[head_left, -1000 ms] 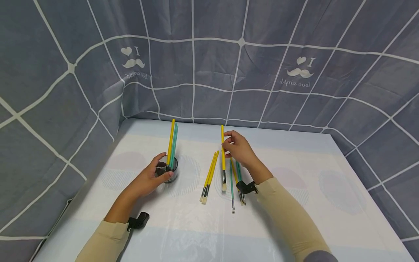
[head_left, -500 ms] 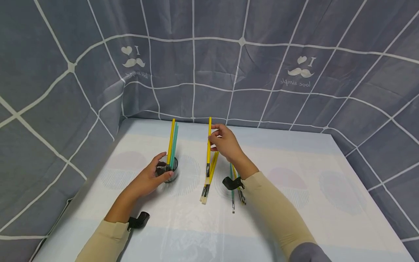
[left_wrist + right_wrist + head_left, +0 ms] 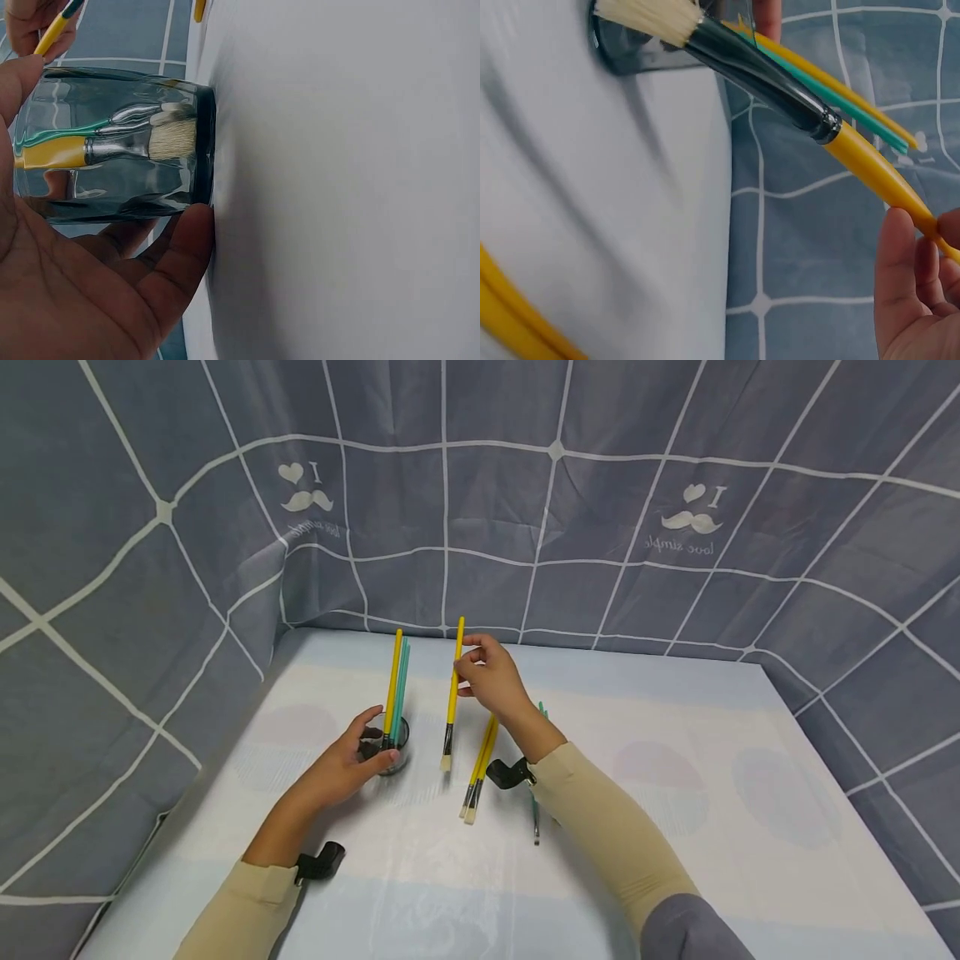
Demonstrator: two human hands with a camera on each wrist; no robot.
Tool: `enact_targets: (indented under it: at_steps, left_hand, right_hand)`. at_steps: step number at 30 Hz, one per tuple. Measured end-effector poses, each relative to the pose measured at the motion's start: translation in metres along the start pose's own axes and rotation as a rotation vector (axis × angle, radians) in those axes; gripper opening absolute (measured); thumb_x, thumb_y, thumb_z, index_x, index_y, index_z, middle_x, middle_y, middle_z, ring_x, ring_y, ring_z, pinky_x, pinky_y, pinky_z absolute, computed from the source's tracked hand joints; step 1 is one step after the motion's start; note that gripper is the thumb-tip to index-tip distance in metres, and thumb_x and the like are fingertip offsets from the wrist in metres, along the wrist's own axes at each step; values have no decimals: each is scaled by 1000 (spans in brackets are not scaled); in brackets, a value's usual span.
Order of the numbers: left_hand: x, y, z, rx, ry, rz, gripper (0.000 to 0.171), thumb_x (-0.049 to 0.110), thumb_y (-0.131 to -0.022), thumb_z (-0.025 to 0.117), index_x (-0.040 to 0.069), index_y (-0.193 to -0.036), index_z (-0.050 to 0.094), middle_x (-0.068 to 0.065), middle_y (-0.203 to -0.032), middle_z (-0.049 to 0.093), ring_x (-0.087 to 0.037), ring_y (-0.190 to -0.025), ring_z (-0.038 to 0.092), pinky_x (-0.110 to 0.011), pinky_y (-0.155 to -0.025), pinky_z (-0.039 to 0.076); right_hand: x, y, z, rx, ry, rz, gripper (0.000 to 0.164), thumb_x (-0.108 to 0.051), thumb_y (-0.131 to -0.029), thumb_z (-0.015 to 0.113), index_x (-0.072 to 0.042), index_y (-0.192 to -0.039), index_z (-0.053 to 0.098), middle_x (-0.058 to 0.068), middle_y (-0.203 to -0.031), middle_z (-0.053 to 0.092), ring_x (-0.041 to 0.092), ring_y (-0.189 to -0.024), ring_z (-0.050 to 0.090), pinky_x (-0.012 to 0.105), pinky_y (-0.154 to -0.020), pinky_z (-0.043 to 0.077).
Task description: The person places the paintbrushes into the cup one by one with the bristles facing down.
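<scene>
My left hand (image 3: pixel 341 772) holds a clear glass (image 3: pixel 112 184) upright on the table, thumb and fingers around its side. One yellow-handled paintbrush (image 3: pixel 393 685) and slim teal-handled paintbrushes (image 3: pixel 402 685) stand in it, bristles down near the base. To the right of the glass, my right hand (image 3: pixel 491 677) pinches another yellow paintbrush (image 3: pixel 453 702) by its handle. That brush hangs slightly tilted above the table, pale flat bristles downward and apart from the glass. In the right wrist view its dark ferrule (image 3: pixel 772 82) passes in front of the glass.
Two yellow paintbrushes (image 3: pixel 484 760) lie on the table (image 3: pixel 712 877) below the right hand. Further right, teal-handled brushes (image 3: pixel 536 818) are mostly hidden by the right forearm. A grey curtain with white lines (image 3: pixel 495 510) surrounds the table's back and sides.
My right hand has carried the yellow paintbrush leftward and slightly farther back, past the loose yellow brushes and nearer the glass. The left hand and glass have stayed in place.
</scene>
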State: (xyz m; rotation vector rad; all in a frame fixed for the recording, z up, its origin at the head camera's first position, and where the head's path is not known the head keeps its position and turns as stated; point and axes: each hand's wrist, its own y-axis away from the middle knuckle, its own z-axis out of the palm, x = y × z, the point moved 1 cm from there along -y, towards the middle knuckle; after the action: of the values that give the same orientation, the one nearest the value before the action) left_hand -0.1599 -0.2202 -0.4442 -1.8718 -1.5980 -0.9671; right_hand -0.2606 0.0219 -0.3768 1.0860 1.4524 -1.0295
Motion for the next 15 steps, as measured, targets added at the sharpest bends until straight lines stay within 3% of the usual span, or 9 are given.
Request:
enact_targets:
  at_steps: [15]
  left_hand:
    - [-1, -2, 1, -8, 39, 13, 82, 46, -96, 63, 21, -158, 16, -24, -145, 43, -44, -132, 43, -66, -100, 35]
  right_hand:
    - [-12, -8, 22, 46, -165, -60, 37, -6, -98, 59, -7, -134, 49, 11, -100, 57, 23, -85, 66, 35, -70, 59]
